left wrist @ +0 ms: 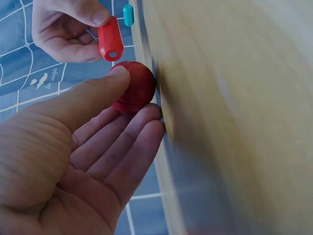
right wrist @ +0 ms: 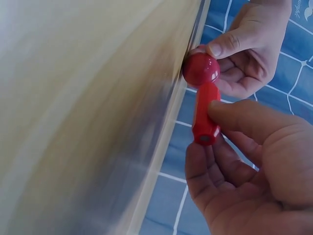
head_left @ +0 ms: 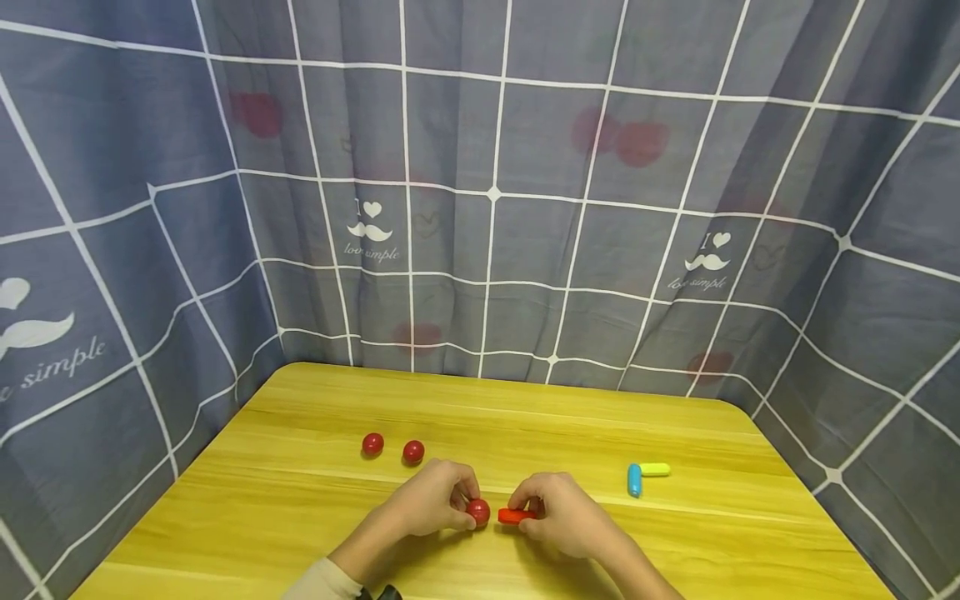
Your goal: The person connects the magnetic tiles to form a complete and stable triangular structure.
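Note:
My left hand [head_left: 440, 498] pinches a glossy red ball [head_left: 478, 512] between thumb and fingers, just over the wooden table. To its right, my right hand [head_left: 564, 510] grips a short red toy rod [head_left: 513, 517] with faceted sides. In the left wrist view the rod [left wrist: 110, 39] shows a small round spot in its end. The right wrist view has the rod's far end close to the ball [right wrist: 201, 69]; the head view leaves a small gap between them. Fingers hide part of both pieces.
Two more red balls, one farther left [head_left: 372, 444] and one nearer [head_left: 413, 452], lie on the yellow wooden table [head_left: 315, 517]. A blue rod [head_left: 635, 481] and a yellow-green rod [head_left: 655, 470] meet at the right. A grey-blue checked curtain [head_left: 450, 250] surrounds the table's back and sides.

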A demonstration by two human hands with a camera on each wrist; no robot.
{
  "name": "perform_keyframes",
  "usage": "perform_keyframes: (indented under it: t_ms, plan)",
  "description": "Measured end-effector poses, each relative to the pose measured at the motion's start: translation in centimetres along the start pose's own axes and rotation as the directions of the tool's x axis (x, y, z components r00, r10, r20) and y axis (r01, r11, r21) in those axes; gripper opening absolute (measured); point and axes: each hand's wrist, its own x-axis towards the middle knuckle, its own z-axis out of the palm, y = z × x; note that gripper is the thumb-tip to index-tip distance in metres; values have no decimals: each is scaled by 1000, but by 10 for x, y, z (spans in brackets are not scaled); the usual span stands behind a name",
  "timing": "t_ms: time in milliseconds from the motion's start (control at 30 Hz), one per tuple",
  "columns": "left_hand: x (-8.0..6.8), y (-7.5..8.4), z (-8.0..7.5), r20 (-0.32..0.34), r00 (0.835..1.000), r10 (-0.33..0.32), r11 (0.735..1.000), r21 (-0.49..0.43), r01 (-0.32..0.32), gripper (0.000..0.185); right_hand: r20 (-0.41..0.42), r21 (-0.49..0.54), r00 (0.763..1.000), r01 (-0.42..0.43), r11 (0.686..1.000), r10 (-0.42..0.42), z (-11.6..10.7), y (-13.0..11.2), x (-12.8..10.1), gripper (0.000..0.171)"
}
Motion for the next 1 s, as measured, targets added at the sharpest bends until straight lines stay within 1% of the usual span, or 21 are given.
perform_keyframes:
  t_ms: [167,333,433,567,800,1000]
  plan:
    - [-1,0,1,0,1000,-3,1000,-10,3,25,5,-11,1000,5,1000,-4,3,-2,1,14]
    - [0,0,1,1,1000,2,1000,9,-2,26,3,-39,1000,-4,999,4,6,-2,4,16]
    - [0,1,2,7,1000,10,1000,2,-10,25,7,-47,1000,-2,999,3,8,-2,6,16]
    - [-1,2,2,11,1000,19,1000,-5,-19,25,16,-36,1000,-14,999,14,10,-3,8,15]
    - [-2,6,1,21,1000,-7,1000,-31,8,24,15,-14,1000,-21,1000,21,11,-4,5,16]
    - [-2,8,1,33,999,-11,1000,-23,12,24,15,-26,1000,-19,999,19,10,-3,3,14]
